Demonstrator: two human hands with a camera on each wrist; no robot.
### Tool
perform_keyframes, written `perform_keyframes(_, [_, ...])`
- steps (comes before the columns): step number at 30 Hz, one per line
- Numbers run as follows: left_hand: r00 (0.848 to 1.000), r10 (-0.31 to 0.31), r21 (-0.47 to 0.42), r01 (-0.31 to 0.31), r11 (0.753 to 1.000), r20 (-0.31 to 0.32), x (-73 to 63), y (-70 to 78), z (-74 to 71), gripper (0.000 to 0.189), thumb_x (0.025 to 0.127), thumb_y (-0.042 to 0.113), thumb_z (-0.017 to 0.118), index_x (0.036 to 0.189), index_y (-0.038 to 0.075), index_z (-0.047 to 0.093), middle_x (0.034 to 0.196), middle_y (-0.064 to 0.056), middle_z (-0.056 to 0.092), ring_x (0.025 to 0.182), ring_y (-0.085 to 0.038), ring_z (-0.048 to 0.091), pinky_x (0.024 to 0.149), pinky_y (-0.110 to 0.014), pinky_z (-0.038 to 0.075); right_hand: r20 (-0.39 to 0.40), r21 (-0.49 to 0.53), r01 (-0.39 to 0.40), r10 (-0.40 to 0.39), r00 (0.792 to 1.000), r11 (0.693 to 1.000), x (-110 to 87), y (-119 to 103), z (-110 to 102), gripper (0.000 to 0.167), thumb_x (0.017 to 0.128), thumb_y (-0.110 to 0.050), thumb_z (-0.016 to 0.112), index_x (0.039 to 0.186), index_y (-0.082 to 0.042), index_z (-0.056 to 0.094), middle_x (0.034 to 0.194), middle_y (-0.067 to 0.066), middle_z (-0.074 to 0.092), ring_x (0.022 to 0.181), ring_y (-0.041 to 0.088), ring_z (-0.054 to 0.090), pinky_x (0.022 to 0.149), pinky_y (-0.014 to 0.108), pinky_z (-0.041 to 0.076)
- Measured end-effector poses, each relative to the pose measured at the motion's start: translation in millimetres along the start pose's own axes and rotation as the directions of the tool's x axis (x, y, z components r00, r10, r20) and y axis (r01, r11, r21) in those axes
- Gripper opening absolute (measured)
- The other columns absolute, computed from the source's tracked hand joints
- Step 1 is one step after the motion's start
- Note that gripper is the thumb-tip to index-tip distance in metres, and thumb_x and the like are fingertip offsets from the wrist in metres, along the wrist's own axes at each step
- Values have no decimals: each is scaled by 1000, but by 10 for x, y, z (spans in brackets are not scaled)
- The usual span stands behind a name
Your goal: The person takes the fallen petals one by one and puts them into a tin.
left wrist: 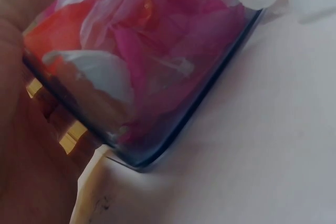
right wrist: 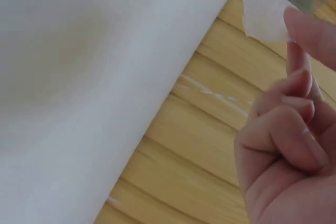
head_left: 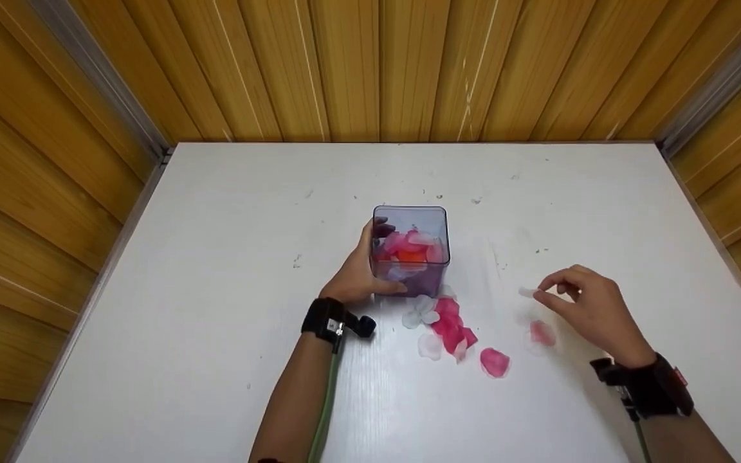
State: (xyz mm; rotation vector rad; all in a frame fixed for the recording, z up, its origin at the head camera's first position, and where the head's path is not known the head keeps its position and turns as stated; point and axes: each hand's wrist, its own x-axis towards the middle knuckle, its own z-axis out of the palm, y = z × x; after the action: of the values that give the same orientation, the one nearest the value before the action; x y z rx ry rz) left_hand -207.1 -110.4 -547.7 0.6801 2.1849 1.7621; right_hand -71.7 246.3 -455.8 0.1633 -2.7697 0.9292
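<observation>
A see-through purple box (head_left: 422, 280) with an open top stands on the white table, part filled with pink, orange and white petals (head_left: 409, 243). My left hand (head_left: 359, 273) grips its left side, thumb across the front and fingers behind the wall. In the left wrist view the petals (left wrist: 157, 40) press against the box's clear side. Over to the right, my right hand (head_left: 589, 305) pinches one white petal (right wrist: 265, 17) between thumb and forefinger, above the table. Beneath that hand lies a pale pink petal (head_left: 542, 333).
Loose deep pink petals (head_left: 451, 325) and white petals (head_left: 419, 312) lie just in front of the box. A single pink petal (head_left: 494, 362) sits apart, nearer the front. Wood-patterned walls (head_left: 377, 71) enclose the white table (head_left: 229, 212) at the back and sides.
</observation>
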Motion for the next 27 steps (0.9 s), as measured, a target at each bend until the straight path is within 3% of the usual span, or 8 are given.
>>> perform_keyframes(7, [1000, 31, 7, -30, 1000, -5, 9, -8, -6, 127, 68, 28, 96, 163, 24, 12, 151, 0, 43, 140, -14, 43, 121, -40, 31, -121, 91, 89, -78, 990, 992, 415, -481, 137, 11, 84, -1, 84, 93, -5, 77, 80, 3, 57, 75, 15, 48, 66, 14, 39])
perform_keyframes(15, [999, 33, -36, -33, 999, 1, 21, -5, 13, 128, 67, 22, 95, 163, 28, 11, 150, 1, 44, 137, -14, 46, 119, -39, 34, -107, 197, 140, -121, 987, 970, 925, -955, 444, 10, 87, -6, 83, 94, -2, 77, 83, 10, 60, 79, 19, 49, 70, 24, 42])
perform_keyframes(21, [999, 32, -28, -32, 999, 5, 22, -2, 13, 130, 66, 24, 96, 164, 24, 10, 151, 0, 43, 139, -14, 44, 119, -39, 33, -55, 133, 98, -91, 994, 986, 1100, -995, 666, 11, 90, -9, 81, 97, -1, 77, 86, 16, 62, 83, 26, 52, 75, 38, 44])
perform_keyframes(27, [999, 39, -28, -39, 999, -3, 17, 9, -12, 130, 66, 25, 96, 164, 23, 11, 151, -1, 44, 139, -16, 45, 119, -42, 34, -48, 119, 89, -84, 995, 989, 1048, -947, 615, 15, 89, -8, 81, 102, -2, 77, 87, 14, 60, 84, 25, 52, 75, 35, 44])
